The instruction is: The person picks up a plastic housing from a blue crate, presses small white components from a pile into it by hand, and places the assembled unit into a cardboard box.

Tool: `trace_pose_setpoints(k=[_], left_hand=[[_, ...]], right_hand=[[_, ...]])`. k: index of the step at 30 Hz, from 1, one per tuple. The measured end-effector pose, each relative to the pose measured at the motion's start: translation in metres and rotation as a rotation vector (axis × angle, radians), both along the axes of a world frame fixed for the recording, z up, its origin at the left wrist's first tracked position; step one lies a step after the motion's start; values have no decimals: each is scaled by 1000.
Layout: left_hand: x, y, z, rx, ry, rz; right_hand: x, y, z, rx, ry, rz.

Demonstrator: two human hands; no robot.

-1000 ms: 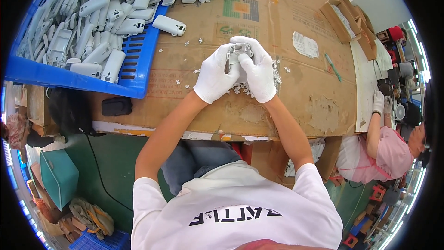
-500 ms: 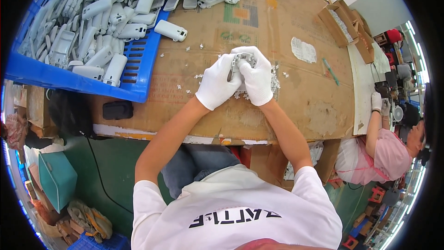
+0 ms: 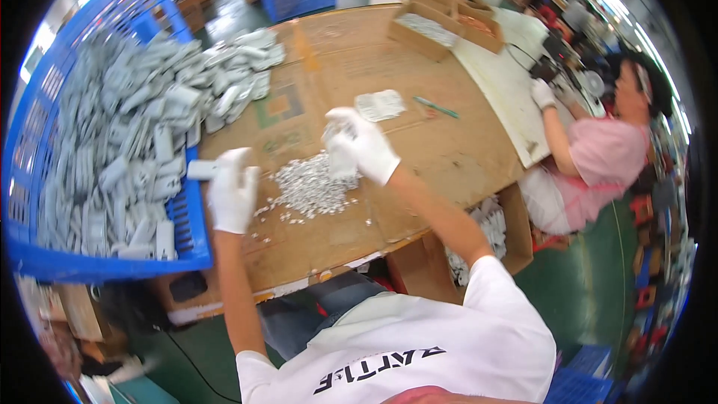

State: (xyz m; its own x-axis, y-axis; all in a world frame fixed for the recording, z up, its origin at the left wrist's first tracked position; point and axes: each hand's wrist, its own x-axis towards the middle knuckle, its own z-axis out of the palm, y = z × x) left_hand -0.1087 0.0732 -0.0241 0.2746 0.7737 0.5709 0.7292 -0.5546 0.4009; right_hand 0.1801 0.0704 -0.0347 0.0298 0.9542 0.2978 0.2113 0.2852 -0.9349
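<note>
L hand (image 3: 233,191) at pale casing (image 3: 201,170), long axis approx L-R.

The person wears a plain white T-shirt (image 3: 449,337) with short, loose sleeves. The left sleeve (image 3: 258,370) and the right sleeve (image 3: 505,292) both end above the elbow, so that the forearms are bare. Across the shirt runs a line of bold black print (image 3: 381,370) with angular, broken shapes, which in this view stands upside down. The left hand (image 3: 233,191) and the right hand (image 3: 366,146) are each covered by a white glove, which ends about the wrist. Below the shirt, a part of blue-grey trousers (image 3: 295,318) is visible; the cloth looks like denim.
</note>
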Motion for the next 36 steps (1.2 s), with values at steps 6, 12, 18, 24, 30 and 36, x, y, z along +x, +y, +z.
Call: trace_pose_setpoints(k=[6, 12, 18, 24, 30, 36], left_hand=[[-60, 70, -23, -57, 779, 433], [-59, 82, -21, 13, 905, 358], [-44, 42, 7, -96, 884, 470], [13, -16, -12, -845, -748, 90], [29, -105, -15, -800, -810, 51], [55, -148, -28, -848, -788, 142]], right_hand=[[355, 64, -32, -194, -720, -791], [488, 34, -46, -547, -1177, -1000], [320, 19, 1, 53, -1649, -937], [120, -47, -19, 344, -808, -114], [40, -37, -41, 51, -740, -357], [32, -48, -52, -124, -889, -523]])
